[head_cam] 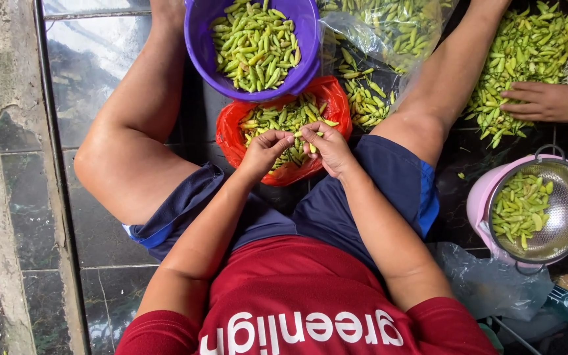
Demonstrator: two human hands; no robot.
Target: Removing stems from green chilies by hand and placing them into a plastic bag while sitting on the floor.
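- Both hands meet over the red bag [231,135] of green chillies.
- Left hand [265,150] and right hand [327,148] pinch one chilli [295,134] between fingertips; destemming seems underway.
- Next move likely needs a clean snap, then a drop into the purple bowl [195,39].

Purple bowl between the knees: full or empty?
Full. The purple bowl is heaped with green chillies up to its rim.
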